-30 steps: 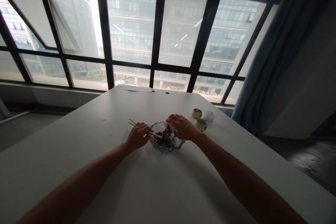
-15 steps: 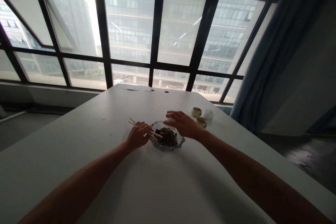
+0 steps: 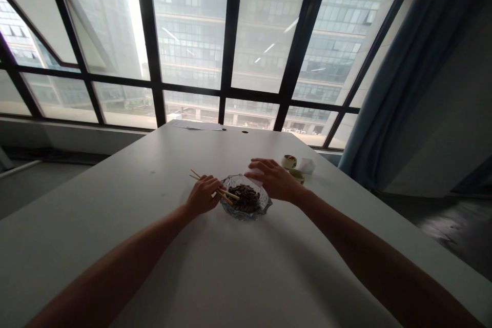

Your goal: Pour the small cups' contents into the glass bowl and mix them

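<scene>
A clear, faceted glass bowl (image 3: 265,209) holds a heap of dark, thin strips (image 3: 246,199). On its left side, my left hand (image 3: 202,196) is closed round a pair of wooden chopsticks (image 3: 232,195), whose tips reach over the bowl's left part. My right hand (image 3: 273,178) is above the bowl's right rim, fingers curved round a whitish, translucent object (image 3: 255,176). Its shape is mostly hidden by the fingers.
Beyond my right hand stand two small pale cups, one with bits inside (image 3: 289,161) and one nearer (image 3: 297,176), beside a crumpled whitish item (image 3: 306,166). White sheets (image 3: 196,125) lie at the table's (image 3: 154,174) far edge. A blue curtain (image 3: 380,97) hangs at right.
My right hand has shifted slightly right, and the whitish object under its fingers shows more clearly. My left hand and the chopsticks have barely moved. The view has tilted a little.
</scene>
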